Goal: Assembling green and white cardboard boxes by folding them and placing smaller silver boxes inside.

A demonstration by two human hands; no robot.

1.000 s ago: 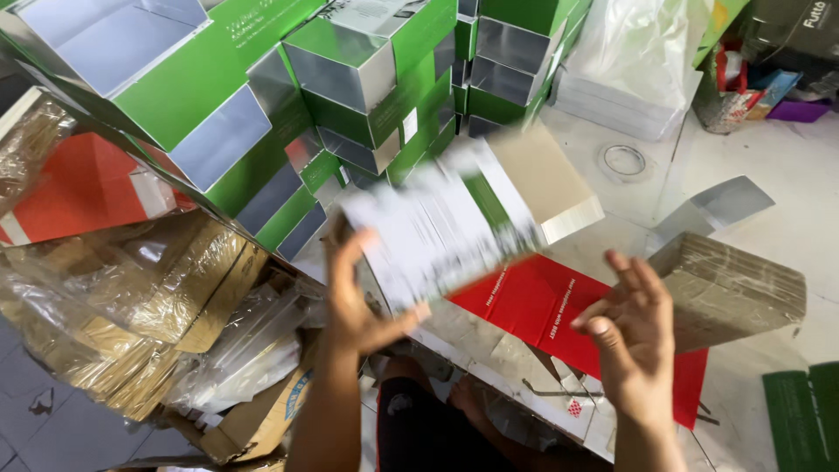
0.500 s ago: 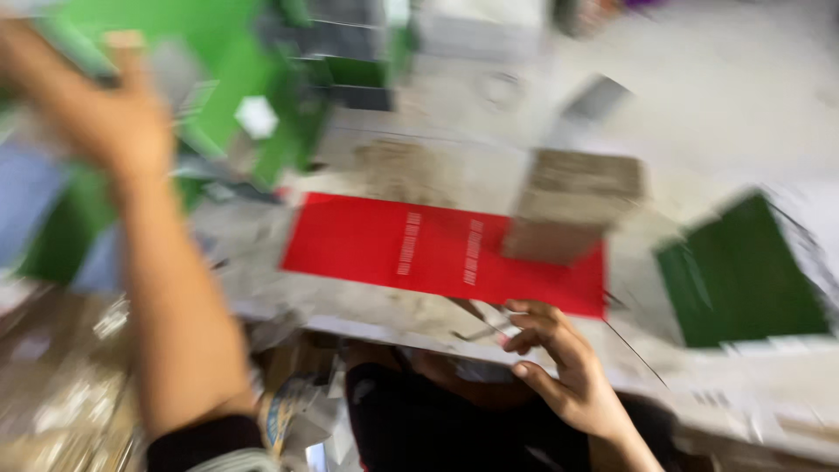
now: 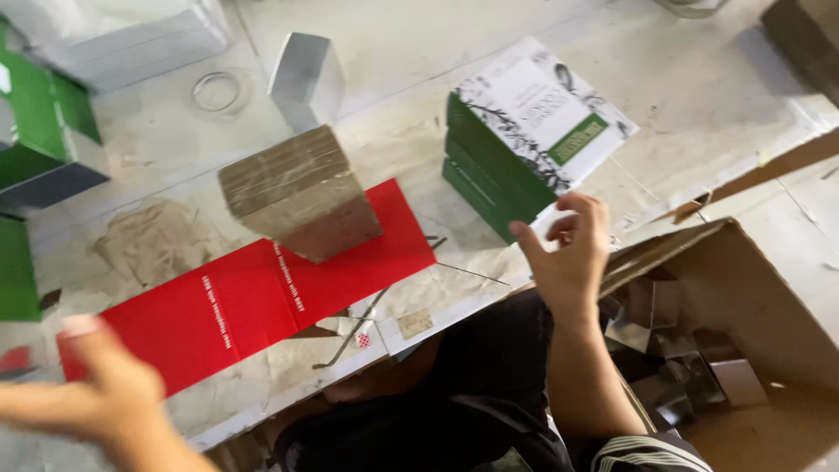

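My right hand (image 3: 570, 255) is at the table's near edge, fingers curled apart, its fingertips at the near corner of a stack of flat green cartons (image 3: 498, 166). The top carton of that stack has a white printed face (image 3: 542, 109). I cannot see anything gripped in this hand. My left hand (image 3: 100, 404) is blurred at the lower left, fingers spread and holding nothing, just in front of a long red flat card (image 3: 253, 301). A brown block of stacked cardboard sheets (image 3: 297, 192) rests on the far edge of that red card.
A silver box insert (image 3: 306, 74) and a clear tape ring (image 3: 217, 90) lie at the back. Green folded boxes (image 3: 44, 140) sit at the left. An open cardboard box (image 3: 743, 288) with silver pieces stands at the right. A bent wire (image 3: 350, 336) lies near the table edge.
The view has swung right. My left hand dropped from the green boxes to the lower left. My right hand rose from below the table edge to the carton stack.
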